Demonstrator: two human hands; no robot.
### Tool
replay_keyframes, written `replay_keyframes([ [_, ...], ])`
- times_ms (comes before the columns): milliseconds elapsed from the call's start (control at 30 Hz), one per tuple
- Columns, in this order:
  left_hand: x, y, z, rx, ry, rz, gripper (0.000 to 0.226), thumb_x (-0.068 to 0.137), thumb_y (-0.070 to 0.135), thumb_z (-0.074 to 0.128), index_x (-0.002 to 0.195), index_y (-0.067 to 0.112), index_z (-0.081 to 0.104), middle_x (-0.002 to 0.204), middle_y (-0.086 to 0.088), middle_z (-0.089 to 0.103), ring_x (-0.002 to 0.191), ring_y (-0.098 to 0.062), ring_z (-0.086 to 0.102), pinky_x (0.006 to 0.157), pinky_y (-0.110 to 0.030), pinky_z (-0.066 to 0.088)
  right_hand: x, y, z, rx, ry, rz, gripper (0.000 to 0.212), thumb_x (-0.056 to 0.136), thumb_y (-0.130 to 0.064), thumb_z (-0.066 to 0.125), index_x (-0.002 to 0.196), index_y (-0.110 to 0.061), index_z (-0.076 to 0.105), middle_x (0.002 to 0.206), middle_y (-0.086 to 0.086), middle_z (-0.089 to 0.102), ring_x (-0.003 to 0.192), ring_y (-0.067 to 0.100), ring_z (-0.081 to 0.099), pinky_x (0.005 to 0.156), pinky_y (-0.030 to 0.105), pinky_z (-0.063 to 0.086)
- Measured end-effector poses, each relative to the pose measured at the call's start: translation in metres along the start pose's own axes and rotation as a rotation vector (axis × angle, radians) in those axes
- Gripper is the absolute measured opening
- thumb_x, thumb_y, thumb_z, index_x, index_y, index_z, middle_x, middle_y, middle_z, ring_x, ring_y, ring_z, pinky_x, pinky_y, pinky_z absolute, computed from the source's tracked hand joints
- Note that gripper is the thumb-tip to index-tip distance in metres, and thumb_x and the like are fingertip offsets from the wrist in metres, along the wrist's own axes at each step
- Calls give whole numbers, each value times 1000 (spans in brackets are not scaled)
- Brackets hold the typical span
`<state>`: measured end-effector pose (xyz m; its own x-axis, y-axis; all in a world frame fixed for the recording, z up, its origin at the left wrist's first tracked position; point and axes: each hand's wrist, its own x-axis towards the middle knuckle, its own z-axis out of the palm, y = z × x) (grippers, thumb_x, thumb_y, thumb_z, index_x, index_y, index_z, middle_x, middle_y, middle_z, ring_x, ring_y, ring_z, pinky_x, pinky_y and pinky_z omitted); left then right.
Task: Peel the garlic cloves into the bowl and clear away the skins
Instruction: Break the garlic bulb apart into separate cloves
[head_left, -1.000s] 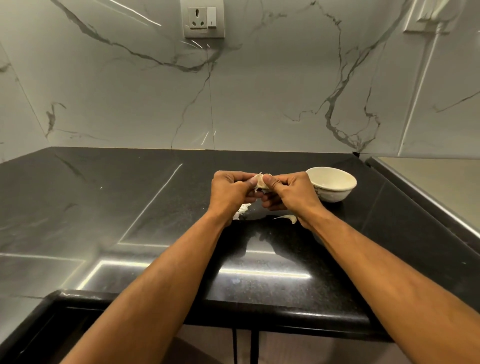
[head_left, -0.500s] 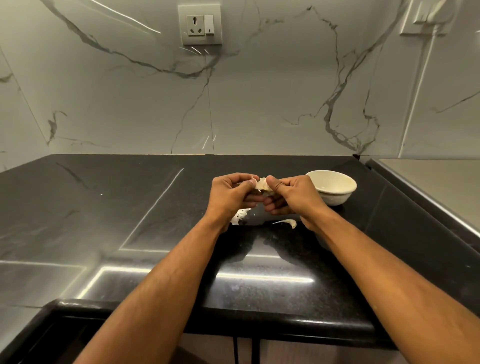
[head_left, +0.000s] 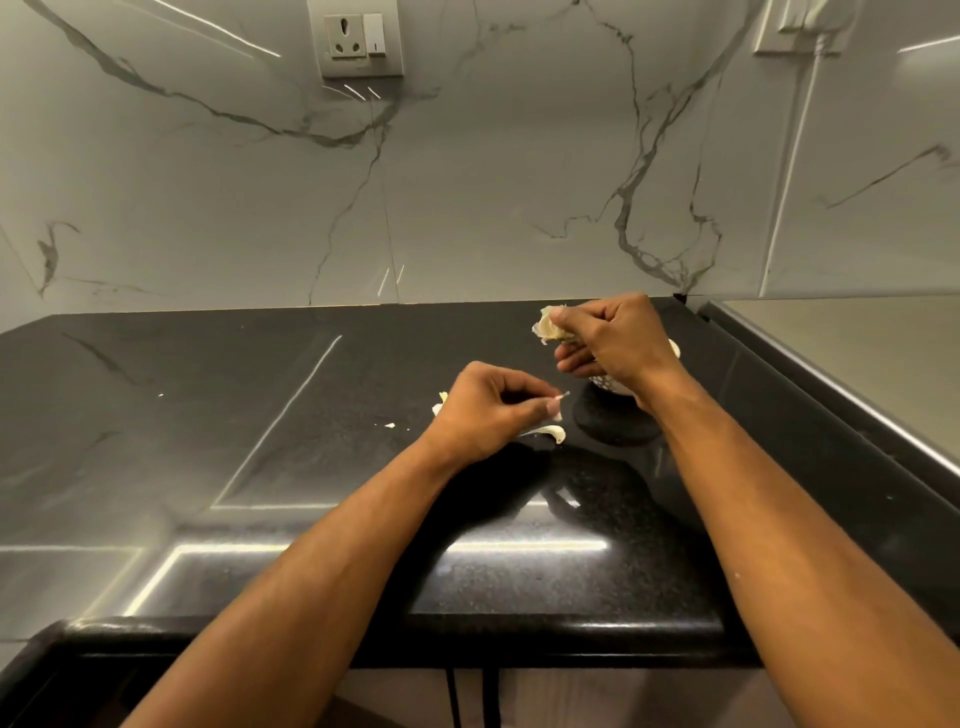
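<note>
The right hand (head_left: 618, 345) is raised over the bowl (head_left: 674, 349) near the counter's back right corner, its fingers curled around a garlic piece (head_left: 548, 326) with loose papery skin. The left hand (head_left: 488, 415) hangs lower and nearer the front edge, pinching a thin sliver of skin (head_left: 563, 396). Peeled skins (head_left: 550, 431) lie on the black countertop (head_left: 260, 415) beside and under that hand.

Black speckled counter (head_left: 311, 415); grey-veined white marble wall (head_left: 519, 182); seemingly cream skins (head_left: 548, 432).
</note>
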<state>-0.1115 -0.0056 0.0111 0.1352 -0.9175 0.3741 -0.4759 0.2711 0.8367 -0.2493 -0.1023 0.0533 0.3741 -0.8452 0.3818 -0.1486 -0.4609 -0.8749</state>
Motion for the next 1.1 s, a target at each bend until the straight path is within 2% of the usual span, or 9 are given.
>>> replay_keyframes([
  [100,3,-5,0,155,-49,14,19,82,16,76,100,11,76,92,1,76,84,-4,70,84,-21,55,1,1,-1,-10,-1,7,24,91,-31,67,87,-8,75,69,11,72,61,25,71,61,35,60],
  [167,3,-4,-3,172,-20,27,21,82,18,76,103,12,76,95,1,75,87,-4,69,85,-19,54,0,1,0,-12,-13,13,24,92,-31,66,88,-8,75,70,11,72,61,24,71,61,35,59],
  [333,7,-7,-16,80,178,11,14,84,15,74,98,12,76,87,0,75,82,-8,71,80,-22,56,-3,-3,0,26,-78,47,24,91,-30,66,88,-7,74,73,15,72,63,25,71,62,35,60],
  [433,7,-7,-23,36,277,-24,11,88,18,71,96,13,76,80,0,74,69,-1,66,69,-20,53,-6,-5,4,71,-163,81,25,94,-29,64,88,-7,74,76,19,72,64,27,70,62,35,58],
  [533,5,-1,-27,-90,285,-7,18,88,17,68,104,8,72,80,-6,72,60,0,61,53,-14,46,-8,-5,11,95,-247,92,26,97,-27,60,99,-6,74,79,18,72,66,25,70,64,36,60],
  [600,4,-1,-29,-89,257,7,14,88,20,68,100,14,72,78,-4,72,59,-6,60,50,-17,47,-9,-4,16,110,-282,87,25,98,-26,58,103,-7,74,80,17,72,66,23,70,64,36,60],
  [800,4,-2,-29,-150,248,-21,9,88,24,66,94,21,72,75,3,73,57,-16,65,48,-24,52,-13,2,30,155,-303,41,17,97,-27,57,95,-23,73,79,7,71,69,19,68,63,36,60],
  [967,5,-4,-26,-175,342,-34,9,90,8,65,95,7,73,74,-9,72,60,-15,70,54,-21,56,-17,6,45,180,-256,-11,15,96,-22,58,93,-29,72,76,2,71,66,15,67,63,32,59],
  [1100,6,-3,-22,-163,421,-32,12,90,3,64,85,10,72,72,-7,72,62,-17,72,57,-22,57,-19,6,53,162,-199,-53,15,96,-23,59,93,-30,72,76,2,73,66,18,69,67,36,61],
])
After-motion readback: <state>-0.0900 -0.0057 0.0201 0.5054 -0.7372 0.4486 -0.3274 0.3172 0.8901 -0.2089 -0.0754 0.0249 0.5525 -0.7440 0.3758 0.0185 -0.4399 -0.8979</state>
